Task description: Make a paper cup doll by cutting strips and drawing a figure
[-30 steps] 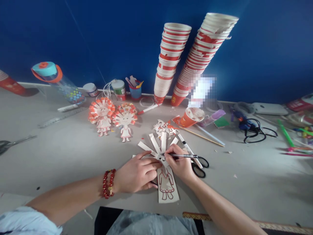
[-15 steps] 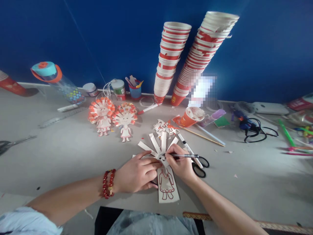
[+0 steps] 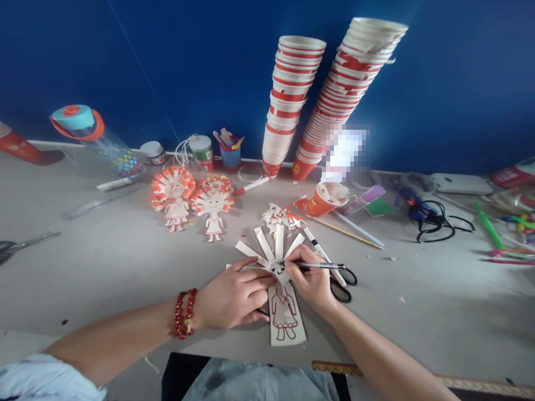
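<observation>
My right hand (image 3: 311, 278) is closed around a black-and-clear pen (image 3: 320, 265), its tip on the drawn face of a white paper doll (image 3: 284, 320). Eyes show on the face, and white strips fan out above it. Below is a dress with legs, outlined in dark red. My left hand (image 3: 238, 292) lies over the doll's left side, fingers stretched out and pressing the paper down. Under its thumb a small dark thing shows, too hidden to name. Black-handled scissors (image 3: 340, 289) lie beside my right hand, partly covered.
Two finished paper dolls (image 3: 173, 209) lie at the left. Paper scraps (image 3: 278, 217) and an orange cup (image 3: 326, 197) sit beyond my hands. Tall paper-cup stacks (image 3: 288, 106) stand at the blue wall. A bottle (image 3: 98, 139) is far left, a glue gun (image 3: 416, 209) at right.
The pen's back end has shifted slightly right, with my right hand moving a little on the face. My left hand stays in place.
</observation>
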`<state>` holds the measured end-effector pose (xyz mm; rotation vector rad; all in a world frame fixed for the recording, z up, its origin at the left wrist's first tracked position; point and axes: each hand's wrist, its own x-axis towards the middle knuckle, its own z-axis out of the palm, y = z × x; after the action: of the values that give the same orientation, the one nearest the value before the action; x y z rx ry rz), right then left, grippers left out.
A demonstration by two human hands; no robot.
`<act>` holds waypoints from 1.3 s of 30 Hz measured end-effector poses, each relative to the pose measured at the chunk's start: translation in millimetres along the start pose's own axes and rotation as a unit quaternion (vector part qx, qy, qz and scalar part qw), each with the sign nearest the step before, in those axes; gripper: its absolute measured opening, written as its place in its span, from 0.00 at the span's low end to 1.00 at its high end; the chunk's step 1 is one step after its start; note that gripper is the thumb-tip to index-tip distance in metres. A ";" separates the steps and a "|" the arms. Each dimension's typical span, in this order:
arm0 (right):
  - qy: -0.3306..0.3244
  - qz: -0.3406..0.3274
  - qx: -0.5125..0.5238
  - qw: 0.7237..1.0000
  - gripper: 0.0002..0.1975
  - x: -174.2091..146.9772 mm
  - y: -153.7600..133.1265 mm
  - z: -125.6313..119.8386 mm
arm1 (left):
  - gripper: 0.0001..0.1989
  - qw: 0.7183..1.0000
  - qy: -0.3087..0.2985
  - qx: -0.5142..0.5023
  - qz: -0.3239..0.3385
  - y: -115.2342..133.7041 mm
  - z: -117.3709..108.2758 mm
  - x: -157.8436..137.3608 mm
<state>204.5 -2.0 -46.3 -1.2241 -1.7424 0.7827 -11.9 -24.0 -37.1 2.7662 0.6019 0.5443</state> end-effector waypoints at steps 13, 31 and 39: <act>-0.008 0.014 -0.023 1.000 0.07 0.7 1.8 1.2 | 0.16 1.000 0.002 0.001 -0.002 0.5 0.5 0.3; -0.006 0.018 -0.016 1.000 0.07 1.4 1.3 1.0 | 0.17 1.000 0.000 -0.002 -0.003 -0.4 1.1 -0.1; -0.016 0.014 -0.009 1.000 0.07 0.9 -0.4 0.6 | 0.17 1.000 0.003 -0.005 -0.003 -0.1 1.9 -1.4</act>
<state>203.6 -1.4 -46.0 -1.2582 -1.7648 0.8081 -12.3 -24.8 -39.2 2.7535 0.6065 0.5542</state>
